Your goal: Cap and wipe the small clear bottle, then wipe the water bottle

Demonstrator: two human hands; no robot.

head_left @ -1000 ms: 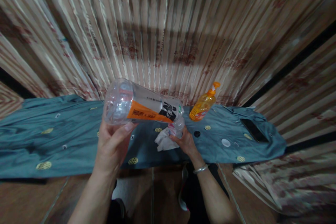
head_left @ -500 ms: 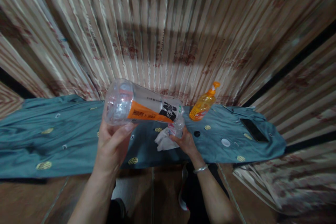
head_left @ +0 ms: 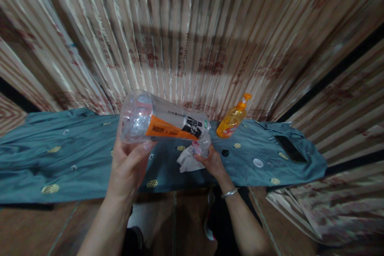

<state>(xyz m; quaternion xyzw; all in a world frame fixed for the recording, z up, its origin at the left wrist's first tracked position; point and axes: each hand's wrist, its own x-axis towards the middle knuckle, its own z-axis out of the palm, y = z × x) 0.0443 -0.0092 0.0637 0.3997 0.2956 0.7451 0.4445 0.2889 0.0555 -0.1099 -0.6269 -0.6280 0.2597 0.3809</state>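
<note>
My left hand (head_left: 129, 158) is wrapped from below around the wide end of a large clear plastic cup (head_left: 171, 114) with an orange patch and black lettering. The cup lies tilted on its side in the air, its narrower end lower and to the right. At that end my right hand (head_left: 211, 162) is closed on a small clear plastic bottle (head_left: 204, 144) with some red and white print. The two vessels overlap, and I cannot tell whether they touch. A crumpled white tissue (head_left: 189, 161) shows just left of my right fingers; whether they touch it is unclear.
An orange pump bottle (head_left: 231, 122) stands behind my right hand on the green cloth-covered table (head_left: 90, 156). A black cap (head_left: 225, 153), a white round lid (head_left: 258, 163) and a black phone (head_left: 290, 149) lie to the right. Pleated curtain (head_left: 180, 40) hangs behind.
</note>
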